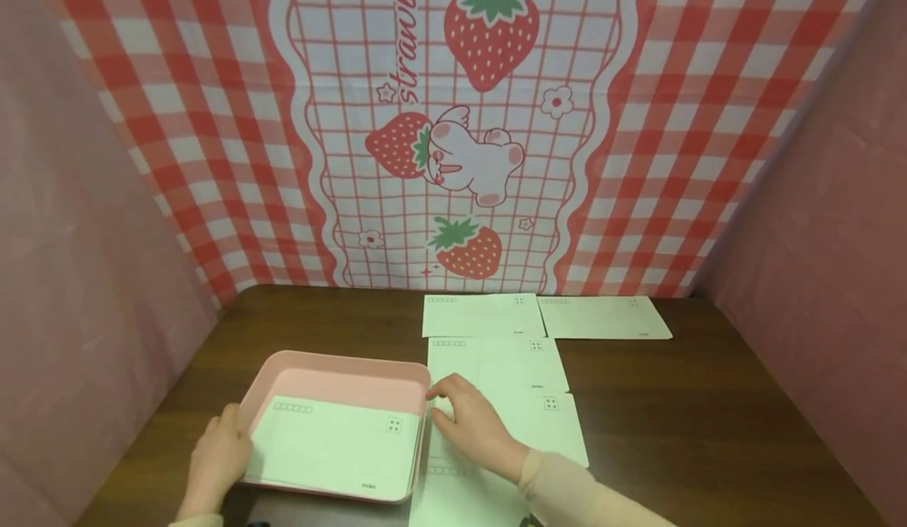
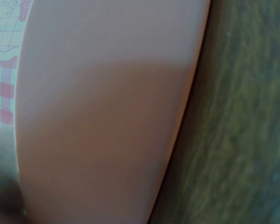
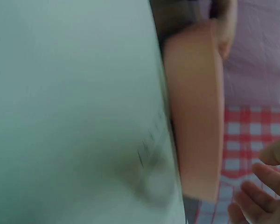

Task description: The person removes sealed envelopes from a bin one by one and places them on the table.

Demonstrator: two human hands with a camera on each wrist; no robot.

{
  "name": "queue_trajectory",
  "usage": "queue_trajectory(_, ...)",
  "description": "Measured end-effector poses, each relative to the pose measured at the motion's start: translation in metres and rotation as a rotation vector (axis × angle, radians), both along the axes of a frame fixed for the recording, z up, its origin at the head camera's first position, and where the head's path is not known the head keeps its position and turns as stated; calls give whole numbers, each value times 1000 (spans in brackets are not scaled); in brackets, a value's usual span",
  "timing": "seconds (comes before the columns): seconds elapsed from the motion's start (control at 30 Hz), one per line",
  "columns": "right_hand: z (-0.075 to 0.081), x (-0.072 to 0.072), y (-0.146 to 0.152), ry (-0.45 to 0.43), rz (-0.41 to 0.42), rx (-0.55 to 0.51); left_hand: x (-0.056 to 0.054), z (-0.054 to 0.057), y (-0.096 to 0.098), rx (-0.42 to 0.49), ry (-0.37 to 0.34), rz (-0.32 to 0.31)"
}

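I am watching a pink tray [image 1: 340,381] that is sitting near the front of the surface [image 1: 673,432], left of the middle. A white envelope [image 1: 336,444] is lying inside it, filling the near part and leaving a pink strip showing at the far side. The envelope is showing a row of little boxes and a small square with dots.

The left hand [image 1: 216,456] is touching the tray's left rim. Its fingers are partly hiding, so I cannot tell if they are pinching the rim. The right hand [image 1: 476,424] is reaching beside the tray's right wall, with its fingers bent, spread apart and holding nothing. I cannot tell if its fingertips are touching the tray. The right sleeve [image 1: 567,489] is looking pale and creamy.

Under and around that hand, more envelopes [image 1: 496,361] are lying on the surface, going back in a column, with one more sitting at the far right.

Behind it all, a red and white checked cloth [image 1: 638,157] is hanging, showing strawberries and a white animal lying sideways. Pink cloth [image 1: 815,275] is hanging at both sides.
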State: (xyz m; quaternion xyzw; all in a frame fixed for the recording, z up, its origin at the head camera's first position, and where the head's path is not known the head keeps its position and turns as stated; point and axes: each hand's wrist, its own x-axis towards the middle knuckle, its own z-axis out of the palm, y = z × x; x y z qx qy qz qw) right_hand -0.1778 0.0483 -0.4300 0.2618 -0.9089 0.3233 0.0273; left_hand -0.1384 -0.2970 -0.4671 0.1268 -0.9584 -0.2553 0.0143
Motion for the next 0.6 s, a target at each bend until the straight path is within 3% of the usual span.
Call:
queue_trajectory(0.17,-21,14,-27,122,73,178,1,-3,1,-5,30,9)
queue_trajectory(0.33,-30,17,-40,129,69,374,1,-5,1,-4,29,7)
queue_trajectory(0.6,-25,12,-52,89,53,597,1,-1,0,-3,5,-4)
